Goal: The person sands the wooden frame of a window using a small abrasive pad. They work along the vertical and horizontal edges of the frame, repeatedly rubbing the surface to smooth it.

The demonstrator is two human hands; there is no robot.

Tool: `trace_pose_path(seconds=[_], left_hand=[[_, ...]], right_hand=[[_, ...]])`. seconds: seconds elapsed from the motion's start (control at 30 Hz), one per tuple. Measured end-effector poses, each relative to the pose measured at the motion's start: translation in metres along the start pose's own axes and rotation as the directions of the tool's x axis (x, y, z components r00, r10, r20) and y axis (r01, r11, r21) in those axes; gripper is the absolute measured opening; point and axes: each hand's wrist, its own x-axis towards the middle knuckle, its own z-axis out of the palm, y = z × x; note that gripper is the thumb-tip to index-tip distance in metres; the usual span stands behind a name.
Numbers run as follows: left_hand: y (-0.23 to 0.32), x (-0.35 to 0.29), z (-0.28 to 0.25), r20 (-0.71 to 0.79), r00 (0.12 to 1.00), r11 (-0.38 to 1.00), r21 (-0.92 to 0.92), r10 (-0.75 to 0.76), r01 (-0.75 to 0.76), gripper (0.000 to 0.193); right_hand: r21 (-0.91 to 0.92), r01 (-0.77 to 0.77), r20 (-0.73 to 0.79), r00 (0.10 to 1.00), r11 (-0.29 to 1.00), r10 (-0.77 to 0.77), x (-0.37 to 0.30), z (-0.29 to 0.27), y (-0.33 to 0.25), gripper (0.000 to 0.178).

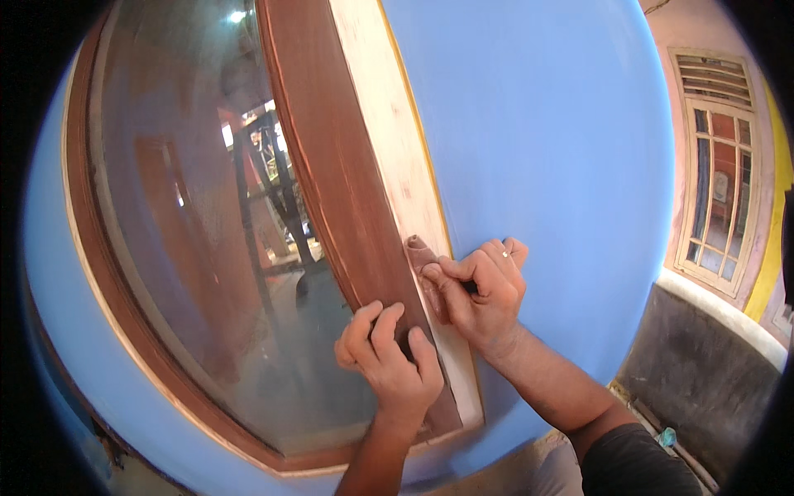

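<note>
Right hand (488,293): narrow, pinching the brown piece (420,252) between thumb and forefinger; wrist beyond the right edge of the strip (398,132), in front of the wall (546,140).
Brown piece: lies creased on the lower half of the strip, nearer the left edge; upper end poking out above the pinch, lower end showing under the thumb; paper or cloth, cannot tell.
Left hand (393,360): fairly wide, fingers curled and thumb apart over the lower part of the frame (331,140); nothing seen in the grasp; firm contact or mere hovering, cannot tell.
Strip: pale with faint pinkish patches, between the right edge of the frame and the wall; narrow yellow line (419,124) down the right edge.
Frame: reddish brown, bordering the glass (203,289) on the left of the strip.
Risk at the yellow line: could get scuffed, from a push of the right hand too far right; same cause for marks on the wall.
Risk at the frame: could get scratched along the right edge, from the brown piece straying past the strip.
Risk to the brown piece: could tear or slip, from a pinch on a small patch with both ends loose.
Risk to the glass: could take smudges, from left fingers reaching past the left edge of the frame.
</note>
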Motion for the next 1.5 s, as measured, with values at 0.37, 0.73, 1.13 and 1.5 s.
trace_pose_path(seconds=[0.37,0.73,1.13,1.5], left_hand=[[0.033,0.256,-0.021,0.103,0.993,0.995,-0.085,-0.05,0.059,0.042],[0.041,0.5,-0.039,0.324,0.927,0.969,0.091,0.189,-0.229,0.059],[0.047,0.668,-0.039,0.195,0.962,0.931,0.275,0.19,-0.239,0.058],[0.064,0.743,-0.002,0.057,0.953,0.917,0.26,0.297,-0.302,0.058]], right_hand=[[-0.104,0.181,-0.059,0.98,0.978,-0.187,0.353,0.091,0.013,0.021],[-0.13,0.178,-0.218,0.955,0.975,-0.204,0.723,0.199,0.011,0.024],[0.179,-0.039,-0.147,0.987,0.983,0.066,0.704,0.17,0.014,0.027],[0.868,-0.198,-0.099,0.83,0.455,0.549,0.688,0.136,0.044,0.016]])
